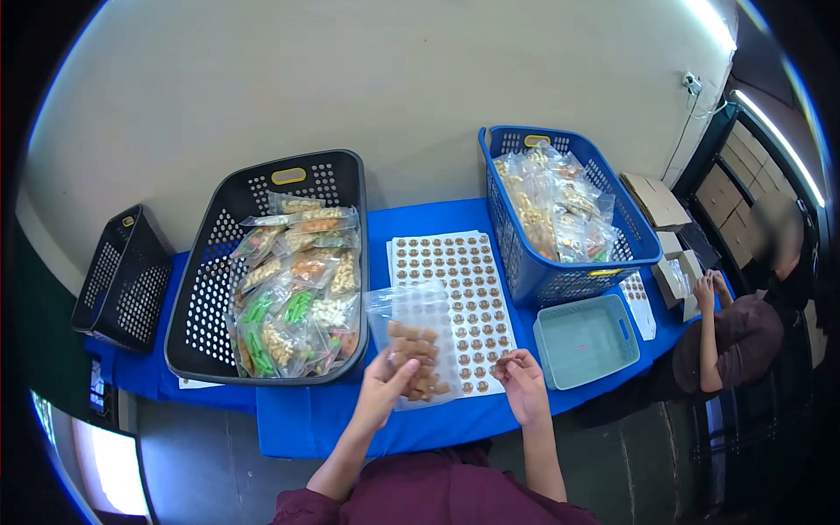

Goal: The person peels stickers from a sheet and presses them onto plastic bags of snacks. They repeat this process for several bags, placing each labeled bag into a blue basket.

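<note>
My left hand (380, 390) is closed on the side of a clear plastic bag (415, 346), thumb in front. Brown chunky snack pieces fill the bag's lower part, while its upper part is flat. The bag hangs over the left side of a white sheet of round brown stickers (472, 302). At the sheet's lower right corner, my right hand (527, 388) pinches a small round brown sticker (502, 365) between thumb and fingertips. The two hands are apart, with the sheet's lower edge between them.
Snack bags crowd a black basket (199, 302) at left and a blue basket (560, 284) at right. A pale green tray (586, 346) stands right of the sheet. Another black basket (131, 271) is far left. A co-worker (735, 341) handles something beside an open carton (678, 284).
</note>
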The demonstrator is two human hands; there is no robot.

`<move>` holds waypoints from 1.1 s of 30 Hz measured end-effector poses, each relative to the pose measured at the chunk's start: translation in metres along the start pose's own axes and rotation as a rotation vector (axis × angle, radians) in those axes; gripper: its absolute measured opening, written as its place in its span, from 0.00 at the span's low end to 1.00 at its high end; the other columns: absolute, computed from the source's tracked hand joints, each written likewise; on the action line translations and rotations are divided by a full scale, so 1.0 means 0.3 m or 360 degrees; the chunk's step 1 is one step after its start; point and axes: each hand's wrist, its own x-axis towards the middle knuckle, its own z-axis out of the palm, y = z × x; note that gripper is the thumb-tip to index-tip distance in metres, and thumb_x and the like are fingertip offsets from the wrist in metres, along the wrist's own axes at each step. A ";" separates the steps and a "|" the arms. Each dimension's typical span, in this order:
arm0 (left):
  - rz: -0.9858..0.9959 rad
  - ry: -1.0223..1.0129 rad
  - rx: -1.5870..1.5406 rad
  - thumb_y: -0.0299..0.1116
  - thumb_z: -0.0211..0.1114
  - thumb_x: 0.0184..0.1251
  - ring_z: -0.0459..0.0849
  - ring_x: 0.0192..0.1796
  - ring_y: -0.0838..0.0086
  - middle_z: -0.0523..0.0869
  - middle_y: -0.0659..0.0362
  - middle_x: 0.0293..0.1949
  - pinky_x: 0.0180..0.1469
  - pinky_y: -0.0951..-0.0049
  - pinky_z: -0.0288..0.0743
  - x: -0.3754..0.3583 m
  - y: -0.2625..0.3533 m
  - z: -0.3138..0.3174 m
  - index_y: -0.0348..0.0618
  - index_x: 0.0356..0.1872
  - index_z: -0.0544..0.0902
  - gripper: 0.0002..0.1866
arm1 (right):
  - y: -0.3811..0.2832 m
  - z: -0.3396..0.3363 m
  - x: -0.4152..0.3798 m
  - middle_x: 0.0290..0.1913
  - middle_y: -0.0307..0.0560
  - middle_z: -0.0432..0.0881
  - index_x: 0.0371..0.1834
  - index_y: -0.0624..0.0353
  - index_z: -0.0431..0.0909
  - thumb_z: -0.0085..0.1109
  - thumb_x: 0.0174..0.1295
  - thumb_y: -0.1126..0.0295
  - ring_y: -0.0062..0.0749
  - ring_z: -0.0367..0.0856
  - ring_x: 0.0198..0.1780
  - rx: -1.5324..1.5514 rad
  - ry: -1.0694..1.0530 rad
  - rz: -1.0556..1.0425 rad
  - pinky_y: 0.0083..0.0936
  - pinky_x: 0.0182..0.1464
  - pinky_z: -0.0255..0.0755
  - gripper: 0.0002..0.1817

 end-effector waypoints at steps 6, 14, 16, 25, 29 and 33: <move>-0.0376 -0.0114 0.0090 0.33 0.56 0.63 0.78 0.33 0.81 0.80 0.60 0.34 0.33 0.80 0.75 -0.005 -0.063 0.024 0.33 0.45 0.73 0.14 | -0.074 0.209 -0.038 0.35 0.42 0.74 0.32 0.63 0.74 0.52 0.54 0.81 0.20 0.71 0.38 -0.0524 -0.0369 -0.0211 0.16 0.39 0.66 0.04; -0.0387 -0.0128 0.0096 0.38 0.55 0.64 0.76 0.32 0.83 0.79 0.62 0.31 0.30 0.83 0.71 -0.021 -0.091 0.009 0.35 0.42 0.74 0.14 | -0.020 0.207 -0.028 0.30 0.37 0.77 0.42 0.64 0.76 0.56 0.54 0.77 0.12 0.68 0.28 -0.1027 -0.0191 -0.0229 0.11 0.32 0.62 0.11; -0.0377 -0.0150 0.0121 0.40 0.54 0.65 0.76 0.32 0.83 0.79 0.61 0.32 0.31 0.83 0.71 -0.026 -0.093 0.002 0.35 0.42 0.75 0.16 | -0.028 0.222 -0.028 0.29 0.37 0.78 0.45 0.64 0.75 0.57 0.53 0.77 0.12 0.67 0.27 -0.1098 -0.0164 -0.0287 0.11 0.30 0.61 0.14; -0.0327 -0.0169 0.0095 0.45 0.52 0.65 0.77 0.32 0.81 0.80 0.59 0.34 0.32 0.81 0.73 -0.027 -0.080 0.020 0.34 0.41 0.75 0.20 | -0.034 0.242 -0.035 0.26 0.40 0.79 0.43 0.64 0.69 0.60 0.50 0.79 0.11 0.68 0.25 -0.1078 -0.0068 -0.0271 0.10 0.30 0.60 0.17; -0.0383 -0.0226 0.0130 0.45 0.52 0.65 0.77 0.29 0.82 0.80 0.59 0.31 0.30 0.82 0.73 -0.027 -0.062 0.016 0.35 0.41 0.75 0.19 | -0.045 0.250 -0.041 0.26 0.40 0.79 0.42 0.64 0.68 0.61 0.49 0.78 0.10 0.66 0.24 -0.1115 -0.0053 -0.0242 0.09 0.29 0.59 0.17; -0.0450 -0.0252 0.0271 0.43 0.53 0.65 0.77 0.27 0.82 0.80 0.60 0.30 0.29 0.81 0.73 -0.027 -0.069 -0.003 0.35 0.42 0.75 0.18 | -0.051 0.249 -0.045 0.25 0.39 0.79 0.42 0.63 0.66 0.61 0.49 0.78 0.10 0.66 0.24 -0.1171 -0.0062 -0.0250 0.08 0.28 0.59 0.17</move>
